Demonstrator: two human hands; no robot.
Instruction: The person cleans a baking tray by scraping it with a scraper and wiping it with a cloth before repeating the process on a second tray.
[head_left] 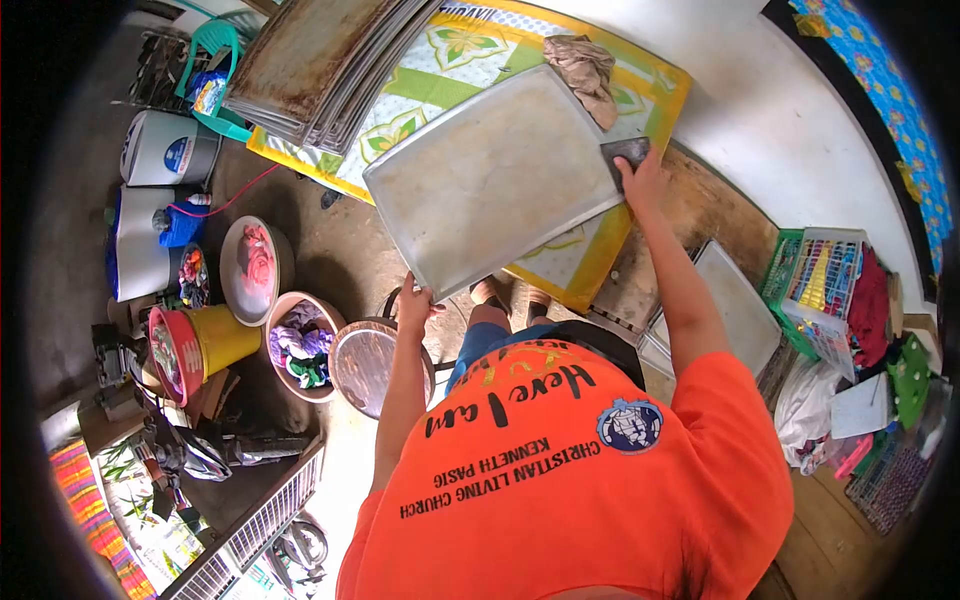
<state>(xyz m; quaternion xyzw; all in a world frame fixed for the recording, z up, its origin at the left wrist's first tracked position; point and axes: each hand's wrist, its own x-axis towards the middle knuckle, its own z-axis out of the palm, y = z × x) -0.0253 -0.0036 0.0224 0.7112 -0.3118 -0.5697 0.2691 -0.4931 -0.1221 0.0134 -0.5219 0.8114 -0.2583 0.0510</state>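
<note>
A large flat metal baking tray lies tilted across the table's near part, its surface dull grey with faint brownish marks. My left hand grips the tray's near left corner, fingers closed round the rim. At the tray's right end, my right hand is closed on a dark grey block, which looks like a scouring pad or sponge and rests against the rim. Just beyond that end lies a crumpled brown cloth on the patterned tablecloth.
Stacked rusty trays stand at the table's far left. More trays lean low at my right, near a green crate. A round wooden stool, laundry basins and a yellow bucket stand on the floor to my left.
</note>
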